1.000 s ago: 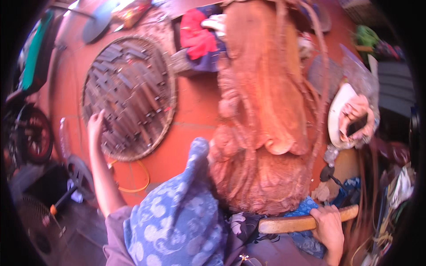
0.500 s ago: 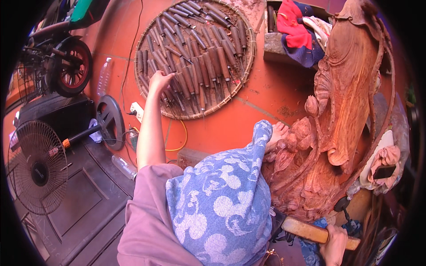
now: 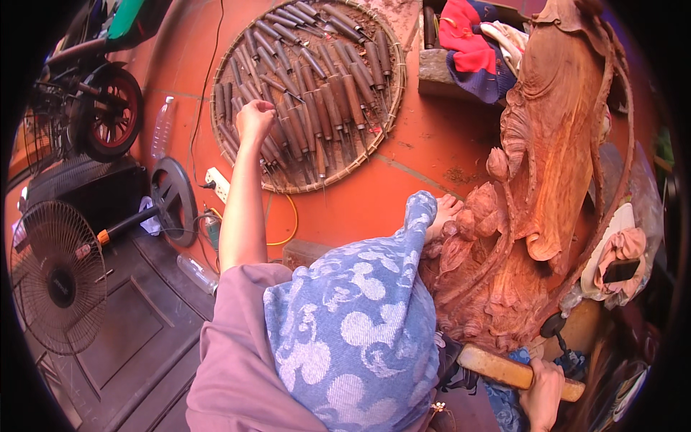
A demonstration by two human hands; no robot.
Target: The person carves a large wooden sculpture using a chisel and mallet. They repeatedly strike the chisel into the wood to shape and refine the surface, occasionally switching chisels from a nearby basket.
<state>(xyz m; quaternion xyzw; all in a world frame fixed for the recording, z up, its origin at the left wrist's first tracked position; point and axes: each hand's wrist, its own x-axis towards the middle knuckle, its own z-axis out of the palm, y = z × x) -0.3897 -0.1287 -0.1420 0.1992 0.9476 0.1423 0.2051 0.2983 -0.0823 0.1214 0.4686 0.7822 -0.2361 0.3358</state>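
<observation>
My left hand [image 3: 255,121] hovers over the near left part of a round woven tray [image 3: 394,119], its fingers drawn together. Whatever they pinch, if anything, is too small to make out. Under and beyond the hand lie many wood-carving chisels [image 3: 337,101] with brown handles, packed in rows. Low on the right, my right hand [image 3: 543,392] is wrapped around a bar-shaped wooden mallet [image 3: 497,365]. Beyond the mallet stands a large reddish wood carving [image 3: 558,151] with flower buds and curling stems. A blue patterned cloth [image 3: 353,309] covers my lap.
A black fan [image 3: 61,284] stands at the left, near a wheel [image 3: 111,111]. A power strip [image 3: 217,185] with cables and clear bottles [image 3: 163,128] lie on the tiled floor. Behind the carving is a box [image 3: 435,75] with cloths [image 3: 471,47].
My left hand has lifted slightly off the chisels, and its fingers have drawn in from a reaching pose. The right hand keeps its hold on the mallet. The whole view has shifted a little.
</observation>
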